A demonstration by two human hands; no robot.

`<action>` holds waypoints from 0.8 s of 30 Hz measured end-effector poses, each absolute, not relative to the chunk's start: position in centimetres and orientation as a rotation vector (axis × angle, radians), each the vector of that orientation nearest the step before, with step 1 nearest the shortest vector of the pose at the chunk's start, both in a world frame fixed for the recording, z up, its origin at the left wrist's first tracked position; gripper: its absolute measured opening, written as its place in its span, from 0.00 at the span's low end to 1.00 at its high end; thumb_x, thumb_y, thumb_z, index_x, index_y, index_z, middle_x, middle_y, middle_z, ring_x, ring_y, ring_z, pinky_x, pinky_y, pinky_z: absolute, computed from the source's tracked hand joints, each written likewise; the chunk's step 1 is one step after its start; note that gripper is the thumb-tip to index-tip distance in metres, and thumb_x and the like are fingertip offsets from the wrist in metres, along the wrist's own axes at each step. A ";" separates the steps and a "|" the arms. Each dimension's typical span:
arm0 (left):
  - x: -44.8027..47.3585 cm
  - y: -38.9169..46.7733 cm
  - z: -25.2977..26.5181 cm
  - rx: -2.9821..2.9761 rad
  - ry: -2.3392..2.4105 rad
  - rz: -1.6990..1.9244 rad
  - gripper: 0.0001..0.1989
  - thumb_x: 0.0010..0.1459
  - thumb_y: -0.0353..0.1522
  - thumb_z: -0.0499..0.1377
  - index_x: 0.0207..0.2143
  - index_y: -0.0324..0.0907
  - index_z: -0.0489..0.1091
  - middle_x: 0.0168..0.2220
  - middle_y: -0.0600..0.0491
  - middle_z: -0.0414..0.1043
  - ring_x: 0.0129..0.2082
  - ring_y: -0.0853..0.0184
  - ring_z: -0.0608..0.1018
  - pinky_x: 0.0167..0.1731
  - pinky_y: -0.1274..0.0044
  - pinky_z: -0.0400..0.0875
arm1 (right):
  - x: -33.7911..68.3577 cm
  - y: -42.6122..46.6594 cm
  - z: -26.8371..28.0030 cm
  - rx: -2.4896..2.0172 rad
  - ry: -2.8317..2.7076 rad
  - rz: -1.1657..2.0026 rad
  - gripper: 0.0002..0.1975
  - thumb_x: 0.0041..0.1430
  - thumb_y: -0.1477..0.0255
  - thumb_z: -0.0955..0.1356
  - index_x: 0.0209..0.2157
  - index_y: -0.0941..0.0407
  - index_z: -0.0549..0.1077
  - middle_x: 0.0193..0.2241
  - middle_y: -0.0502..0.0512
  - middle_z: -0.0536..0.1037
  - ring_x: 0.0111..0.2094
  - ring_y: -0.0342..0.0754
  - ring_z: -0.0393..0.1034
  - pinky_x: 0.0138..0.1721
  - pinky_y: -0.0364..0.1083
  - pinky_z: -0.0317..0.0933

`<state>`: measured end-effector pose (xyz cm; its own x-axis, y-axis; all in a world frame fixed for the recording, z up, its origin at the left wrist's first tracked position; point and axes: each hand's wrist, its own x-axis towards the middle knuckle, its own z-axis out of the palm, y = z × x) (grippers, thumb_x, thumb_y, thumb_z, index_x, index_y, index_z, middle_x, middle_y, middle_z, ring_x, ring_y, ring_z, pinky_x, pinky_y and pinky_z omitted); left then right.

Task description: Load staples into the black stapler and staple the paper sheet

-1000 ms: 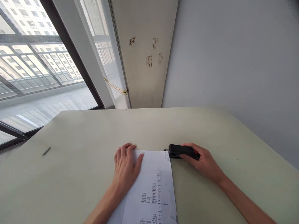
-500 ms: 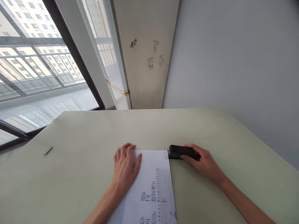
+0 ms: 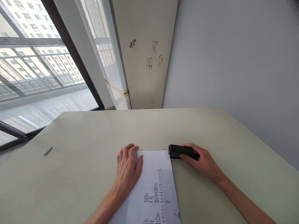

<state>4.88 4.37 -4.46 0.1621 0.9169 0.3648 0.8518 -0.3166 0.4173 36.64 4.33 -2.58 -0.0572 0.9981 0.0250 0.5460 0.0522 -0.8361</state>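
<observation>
My left hand (image 3: pixel 128 171) lies over the left edge of a printed sheet of paper (image 3: pixel 153 174), its thumb stretched across the page and apart from the slightly bent fingers. More paper shows beneath that sheet along its lower left side. A black stapler (image 3: pixel 182 151) lies sideways at the sheet's top right corner, its front end meeting the paper edge. Around its rear part my right hand (image 3: pixel 202 160) is closed, thumb in front and fingers behind. How far the corner reaches between the stapler's jaws, I cannot tell.
The pale green table (image 3: pixel 81 174) extends on all sides of the paper. A small grey strip (image 3: pixel 47 151) lies far left on it. Beyond are a window (image 3: pixel 42 62) at left, a stained beige panel (image 3: pixel 144 77) and a grey wall (image 3: pixel 233 62) at right.
The paper and my left hand have shifted a little to the right, bringing the paper's corner closer in to the stapler. My right hand and the stapler stay nearly in place.
</observation>
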 end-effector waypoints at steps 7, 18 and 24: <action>5.5 3.6 -3.1 2.411 1.494 0.837 0.15 0.73 0.35 0.54 0.60 0.48 0.62 0.64 0.45 0.65 0.68 0.53 0.64 0.63 0.53 0.67 | 36.7 4.3 -2.6 -1.579 -1.691 0.900 0.21 0.63 0.48 0.70 0.48 0.47 0.78 0.47 0.53 0.84 0.43 0.55 0.76 0.44 0.50 0.70; 6.4 2.7 -2.4 2.716 1.098 0.456 0.28 0.75 0.41 0.53 0.72 0.47 0.52 0.74 0.52 0.54 0.76 0.55 0.52 0.72 0.53 0.58 | 36.9 4.3 -2.4 -1.547 -1.693 0.975 0.21 0.63 0.49 0.70 0.48 0.48 0.78 0.48 0.53 0.83 0.44 0.56 0.76 0.46 0.50 0.68; 6.5 2.5 -2.5 2.707 1.105 0.461 0.26 0.75 0.40 0.53 0.71 0.47 0.55 0.74 0.52 0.55 0.76 0.56 0.51 0.72 0.55 0.57 | 37.0 4.2 -2.2 -1.578 -1.688 0.997 0.22 0.61 0.48 0.71 0.47 0.48 0.79 0.43 0.52 0.84 0.40 0.54 0.75 0.42 0.48 0.69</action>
<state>6.53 2.54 -2.48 0.6757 0.7053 0.2147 0.6489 -0.7072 0.2808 37.04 4.19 -2.18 -0.0989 0.9934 -0.0572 0.5298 0.0039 -0.8481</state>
